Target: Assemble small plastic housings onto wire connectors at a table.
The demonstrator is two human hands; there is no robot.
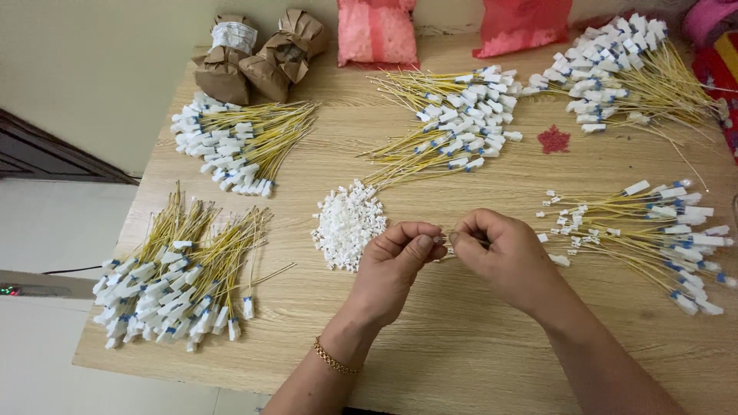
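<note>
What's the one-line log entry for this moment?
left hand: pinching small part | right hand: pinching yellow wire end | fingertips meet | white connector pile: beside left hand | table: yellow wire bundles around

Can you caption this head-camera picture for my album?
Two hands pinch a small part beside a pile of white plastic pieces, among yellow-wire bundles.

Brown paper parcels [257, 54] and pink bags [377, 32] line the table's [461, 353] far edge.
</note>
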